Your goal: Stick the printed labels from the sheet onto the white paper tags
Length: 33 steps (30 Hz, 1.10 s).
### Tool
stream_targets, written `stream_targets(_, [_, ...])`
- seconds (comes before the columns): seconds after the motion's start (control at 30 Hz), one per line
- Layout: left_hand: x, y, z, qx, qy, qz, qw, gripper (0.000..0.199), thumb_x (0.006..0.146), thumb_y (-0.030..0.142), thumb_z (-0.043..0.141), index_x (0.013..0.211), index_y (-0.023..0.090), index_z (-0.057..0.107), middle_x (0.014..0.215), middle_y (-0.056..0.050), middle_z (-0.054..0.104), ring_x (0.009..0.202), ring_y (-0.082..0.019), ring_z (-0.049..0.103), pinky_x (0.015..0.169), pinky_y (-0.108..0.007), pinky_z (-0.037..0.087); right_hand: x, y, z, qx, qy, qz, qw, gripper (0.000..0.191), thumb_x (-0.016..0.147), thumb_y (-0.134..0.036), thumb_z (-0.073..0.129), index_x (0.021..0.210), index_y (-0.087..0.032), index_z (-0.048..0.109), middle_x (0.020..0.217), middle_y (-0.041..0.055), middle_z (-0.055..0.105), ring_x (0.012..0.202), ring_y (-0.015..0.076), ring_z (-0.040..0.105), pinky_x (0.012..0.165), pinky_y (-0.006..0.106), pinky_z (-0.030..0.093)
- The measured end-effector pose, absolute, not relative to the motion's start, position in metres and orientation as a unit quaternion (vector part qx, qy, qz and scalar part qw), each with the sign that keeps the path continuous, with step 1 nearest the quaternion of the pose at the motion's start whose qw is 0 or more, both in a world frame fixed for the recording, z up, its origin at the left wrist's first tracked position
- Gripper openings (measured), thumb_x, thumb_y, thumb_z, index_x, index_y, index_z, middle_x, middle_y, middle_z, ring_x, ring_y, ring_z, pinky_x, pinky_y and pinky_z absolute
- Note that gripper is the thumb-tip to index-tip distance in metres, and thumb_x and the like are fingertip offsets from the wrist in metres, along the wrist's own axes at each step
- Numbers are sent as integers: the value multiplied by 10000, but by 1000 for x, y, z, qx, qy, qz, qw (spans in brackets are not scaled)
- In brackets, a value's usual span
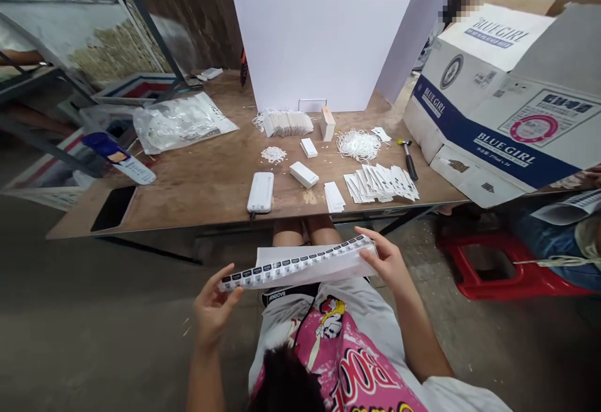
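label sheet above the lap, near the table | left hand: thumb and fingers pinching its left end | right hand: pinching its right end | cardboard box, table's right: contents hidden | plastic bag, table's left: contents unclear

The left hand pinches with its thumb set against the index finger, above a nearly upright left forearm. The right hand sits higher, thumb and extended index finger also pinching, the right forearm slanting up and inward. Both hands stand well apart, before two bare thighs.
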<state>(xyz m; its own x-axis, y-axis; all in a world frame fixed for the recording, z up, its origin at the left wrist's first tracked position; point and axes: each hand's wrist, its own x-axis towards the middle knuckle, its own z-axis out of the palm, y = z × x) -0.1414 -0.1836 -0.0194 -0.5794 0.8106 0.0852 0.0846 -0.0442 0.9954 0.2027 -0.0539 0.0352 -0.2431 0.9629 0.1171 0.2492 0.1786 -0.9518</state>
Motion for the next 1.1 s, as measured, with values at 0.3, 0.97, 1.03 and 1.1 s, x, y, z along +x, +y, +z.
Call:
stream_targets(0.3, [-168,-166,2,390,680,576,232,444,681,307,776,1100,224,654,1078,-59,699,957,-224,674,929,-370,533,174,-26,57,-410,-675,474,389,445,818,-304,695,1254,-282,607,1144,58,690,949,208,679,767,289,567])
stream_targets(0.97, [9,-48,45,609,601,333,396,138,898,239,538,800,212,631,800,-14,688,769,-172,637,701,-255,442,189,-30,12,-441,-545,606,375,325,862,-354,640,1155,-243,556,764,1,645,696,129,631,640,223,532])
stream_targets(1.03, [14,-44,39,601,581,321,445,138,899,237,528,820,211,637,832,-23,697,802,-175,639,727,-257,449,198,-27,1,-458,-525,610,377,338,825,-378,681,1115,-238,580,723,-2,658,635,128,623,590,221,524])
stream_targets(1.1, [18,-38,34,585,558,318,496,133,895,240,530,834,204,643,840,-23,698,802,-169,633,733,-250,456,203,-24,-8,-462,-509,620,378,370,799,-402,705,1109,-237,587,714,-2,672,604,126,619,557,218,514])
